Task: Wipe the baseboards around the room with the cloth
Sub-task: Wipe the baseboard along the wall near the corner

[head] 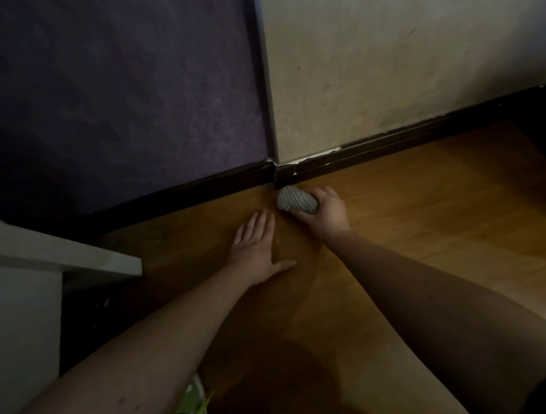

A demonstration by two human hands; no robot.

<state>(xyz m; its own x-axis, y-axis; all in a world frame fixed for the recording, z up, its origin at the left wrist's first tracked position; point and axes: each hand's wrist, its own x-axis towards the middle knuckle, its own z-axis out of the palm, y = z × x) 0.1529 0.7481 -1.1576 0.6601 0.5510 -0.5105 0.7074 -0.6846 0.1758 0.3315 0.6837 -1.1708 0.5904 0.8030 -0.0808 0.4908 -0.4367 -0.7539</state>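
Curled fingers of the right hand (325, 212) are wrapped round the grey cloth (296, 202), which is held on the wooden floor (422, 216) just beside the dark baseboard (372, 149) at the wall corner; the left hand (256, 248) is laid flat, fingers spread, on the floor nearby.

Head-worn view, downward, close

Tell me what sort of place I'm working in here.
Probably a room in a home, at a wall corner: wood-look floor, dark baseboard under a purple wall and a scuffed cream wall. The right hand grips the cloth there.
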